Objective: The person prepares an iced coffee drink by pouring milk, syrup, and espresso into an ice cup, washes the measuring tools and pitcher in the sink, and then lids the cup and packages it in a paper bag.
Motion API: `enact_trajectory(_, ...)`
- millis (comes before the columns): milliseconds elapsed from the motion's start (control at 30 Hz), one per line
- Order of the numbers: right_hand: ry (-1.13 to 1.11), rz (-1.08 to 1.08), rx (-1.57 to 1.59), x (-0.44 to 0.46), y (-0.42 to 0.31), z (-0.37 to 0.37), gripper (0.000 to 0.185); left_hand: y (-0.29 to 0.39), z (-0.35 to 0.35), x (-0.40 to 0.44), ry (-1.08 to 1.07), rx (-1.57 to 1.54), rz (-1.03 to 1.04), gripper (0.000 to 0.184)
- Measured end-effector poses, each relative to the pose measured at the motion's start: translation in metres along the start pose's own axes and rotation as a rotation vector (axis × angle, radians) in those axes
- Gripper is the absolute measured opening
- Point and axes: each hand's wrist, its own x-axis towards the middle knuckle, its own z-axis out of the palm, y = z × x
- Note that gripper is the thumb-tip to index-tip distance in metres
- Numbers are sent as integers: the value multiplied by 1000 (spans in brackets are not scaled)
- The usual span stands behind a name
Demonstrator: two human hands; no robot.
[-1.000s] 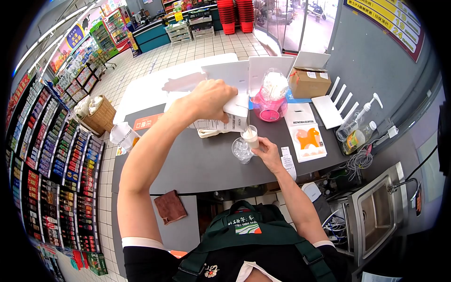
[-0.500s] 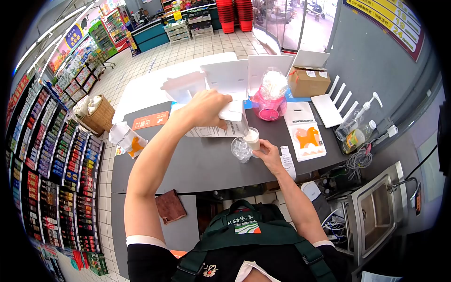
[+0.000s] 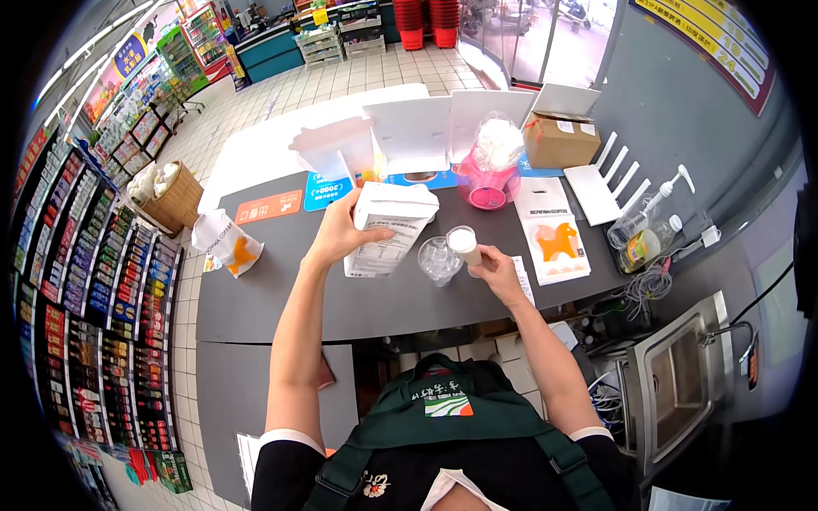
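Observation:
My left hand (image 3: 339,230) is closed around a white carton (image 3: 394,223), which stands nearly upright over the dark counter. Between the fingers of my right hand (image 3: 494,271) is a small cup (image 3: 463,242) with white liquid in it. Just left of that cup stands a clear plastic cup (image 3: 440,262) of what looks like ice. Part of a paper receipt (image 3: 523,279) shows beside my right hand.
A pink container (image 3: 488,183) stands at the back of the counter (image 3: 281,294). Orange-printed paper bags (image 3: 554,238) lie right. A white router (image 3: 594,200), a pump bottle (image 3: 635,217) and a cardboard box (image 3: 560,141) are further right. A sink (image 3: 682,375) is at lower right.
My left hand has brought the carton from a tilted pouring position over the small cup to nearly upright, further left. The small cup in my right hand has shifted slightly up and right.

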Motion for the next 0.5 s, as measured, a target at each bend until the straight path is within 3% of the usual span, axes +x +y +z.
enact_trajectory(133,2,9,-187,-7,11,-10,42,-8,3,-15,24,53,-38,61)
enact_trajectory(200,24,-49,-438,-10,11,-12,41,-15,4,-19,24,68,-51,63)
enact_trajectory(500,38,-117,-664,-9,-2,-22,38,-29,7,-33,48,125,-116,57)
